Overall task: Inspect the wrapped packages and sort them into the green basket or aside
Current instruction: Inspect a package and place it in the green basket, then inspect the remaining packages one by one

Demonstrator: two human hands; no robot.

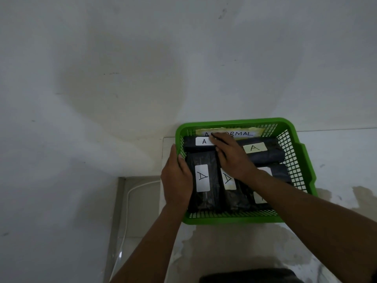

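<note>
A green basket sits on a white surface, its far wall bearing a handwritten label partly covered by my fingers. Inside lie several black wrapped packages, each with a white sticker marked "A": one at the left, one beside it, one at the back left, one at the back right. My left hand rests on the basket's left rim with its thumb against the left package. My right hand lies flat, fingers straight, on the packages in the middle of the basket.
A white wall fills the upper and left view. A white cable runs down a recessed ledge to the left of the basket. A dark object shows at the bottom edge. Stains mark the white surface around the basket.
</note>
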